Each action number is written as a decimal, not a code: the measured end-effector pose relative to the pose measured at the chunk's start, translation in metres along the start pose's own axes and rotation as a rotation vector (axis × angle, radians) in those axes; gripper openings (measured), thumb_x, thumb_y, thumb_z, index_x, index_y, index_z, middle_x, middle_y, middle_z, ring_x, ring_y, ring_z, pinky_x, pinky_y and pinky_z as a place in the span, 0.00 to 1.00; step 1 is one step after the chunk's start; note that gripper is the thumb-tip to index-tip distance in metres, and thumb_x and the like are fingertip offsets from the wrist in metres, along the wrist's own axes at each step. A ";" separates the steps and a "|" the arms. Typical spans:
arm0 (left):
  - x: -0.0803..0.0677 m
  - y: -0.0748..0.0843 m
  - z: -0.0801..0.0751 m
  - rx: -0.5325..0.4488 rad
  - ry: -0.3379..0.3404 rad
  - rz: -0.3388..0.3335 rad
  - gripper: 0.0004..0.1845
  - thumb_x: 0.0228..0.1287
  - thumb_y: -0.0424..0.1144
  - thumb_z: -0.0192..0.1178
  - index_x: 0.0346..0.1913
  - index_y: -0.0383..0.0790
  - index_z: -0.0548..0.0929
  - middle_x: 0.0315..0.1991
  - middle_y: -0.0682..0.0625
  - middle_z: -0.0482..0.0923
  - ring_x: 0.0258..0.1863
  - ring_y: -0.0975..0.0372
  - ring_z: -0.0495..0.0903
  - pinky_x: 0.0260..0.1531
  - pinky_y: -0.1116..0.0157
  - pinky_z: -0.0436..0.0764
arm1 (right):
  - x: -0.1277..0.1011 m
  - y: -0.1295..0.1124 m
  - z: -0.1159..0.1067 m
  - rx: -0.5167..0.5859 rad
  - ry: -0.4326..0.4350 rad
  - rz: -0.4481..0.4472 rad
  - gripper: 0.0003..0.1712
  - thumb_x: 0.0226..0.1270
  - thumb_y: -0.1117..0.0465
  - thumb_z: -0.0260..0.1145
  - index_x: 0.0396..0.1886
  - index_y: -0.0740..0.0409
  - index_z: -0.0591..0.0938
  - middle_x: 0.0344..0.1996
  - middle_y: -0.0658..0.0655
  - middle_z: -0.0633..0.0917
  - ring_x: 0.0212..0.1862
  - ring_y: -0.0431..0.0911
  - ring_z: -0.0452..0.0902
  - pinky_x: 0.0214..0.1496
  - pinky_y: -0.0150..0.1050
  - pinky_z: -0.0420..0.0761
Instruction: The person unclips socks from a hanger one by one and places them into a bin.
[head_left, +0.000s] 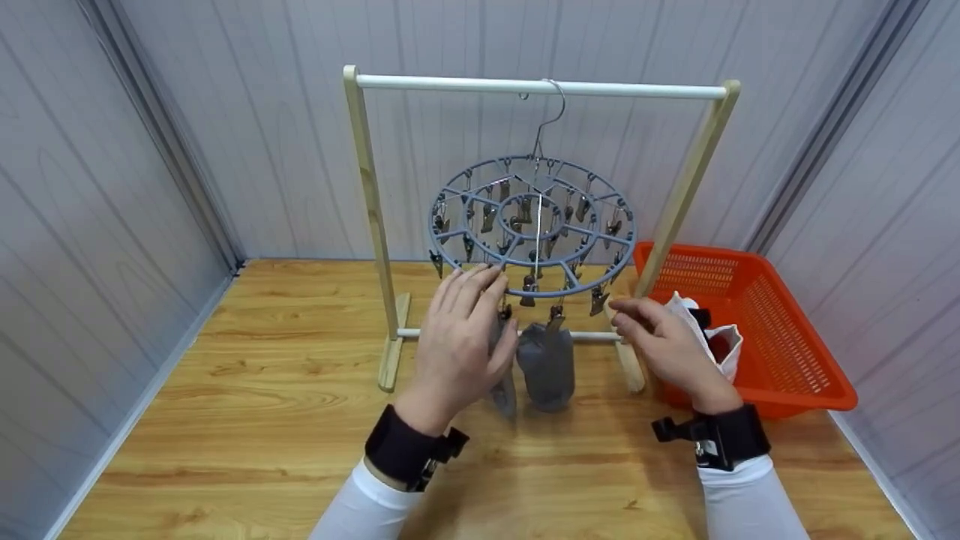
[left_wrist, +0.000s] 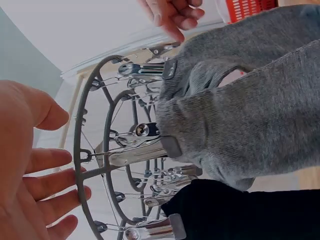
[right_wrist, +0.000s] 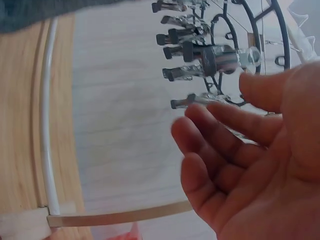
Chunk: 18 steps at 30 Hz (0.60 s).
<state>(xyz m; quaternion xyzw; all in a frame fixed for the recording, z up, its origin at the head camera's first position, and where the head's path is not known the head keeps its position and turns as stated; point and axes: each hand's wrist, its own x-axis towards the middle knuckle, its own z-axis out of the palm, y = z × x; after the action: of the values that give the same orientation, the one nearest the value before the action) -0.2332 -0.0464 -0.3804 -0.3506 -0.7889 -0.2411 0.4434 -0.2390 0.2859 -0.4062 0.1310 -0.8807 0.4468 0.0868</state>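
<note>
A round grey clip hanger point(head_left: 543, 293) hangs by its hook from a stand's white bar. My left hand point(head_left: 461, 345) is at its near left rim, fingers touching the ring and holding nothing. Below the ring hang a grey sock point(head_left: 547, 367) and, partly behind my left hand, a second grey sock point(head_left: 504, 397). The left wrist view shows both gripped by metal clips point(left_wrist: 140, 152), plus a black cloth piece point(left_wrist: 240, 212) in another clip. My right hand point(head_left: 667, 349), fingers loosely bent and empty, is right of the ring, near a dangling clip point(head_left: 598, 300).
An orange basket point(head_left: 810, 330) stands at the right, holding white cloth point(head_left: 727, 360) with dark and red parts. The stand's wooden posts point(head_left: 371, 195) rise left and right of the hanger. A low white crossbar point(head_left: 596, 336) joins their feet on the wooden tabletop point(head_left: 285, 420).
</note>
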 end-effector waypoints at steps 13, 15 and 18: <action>-0.002 0.004 0.003 -0.015 -0.037 0.029 0.23 0.68 0.36 0.72 0.64 0.30 0.87 0.69 0.34 0.82 0.72 0.42 0.79 0.78 0.40 0.72 | 0.006 0.008 0.040 0.009 -0.214 0.015 0.40 0.82 0.45 0.72 0.81 0.64 0.75 0.67 0.64 0.86 0.65 0.58 0.84 0.68 0.59 0.84; -0.001 0.004 0.003 -0.016 -0.032 0.030 0.24 0.67 0.35 0.73 0.64 0.30 0.87 0.68 0.34 0.82 0.72 0.42 0.79 0.78 0.40 0.72 | 0.007 0.009 0.048 0.038 -0.225 0.057 0.45 0.79 0.44 0.75 0.83 0.65 0.71 0.68 0.66 0.85 0.67 0.60 0.84 0.70 0.59 0.83; -0.001 0.004 0.003 -0.016 -0.032 0.031 0.24 0.68 0.35 0.72 0.64 0.30 0.87 0.68 0.34 0.82 0.72 0.42 0.79 0.78 0.41 0.72 | 0.009 0.012 0.056 0.075 -0.234 0.110 0.51 0.75 0.44 0.78 0.85 0.66 0.68 0.69 0.68 0.84 0.69 0.61 0.83 0.71 0.60 0.83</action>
<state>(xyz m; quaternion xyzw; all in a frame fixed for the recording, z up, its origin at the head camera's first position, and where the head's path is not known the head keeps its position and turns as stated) -0.2315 -0.0421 -0.3823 -0.3699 -0.7885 -0.2348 0.4316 -0.2532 0.2465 -0.4459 0.1369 -0.8733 0.4652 -0.0460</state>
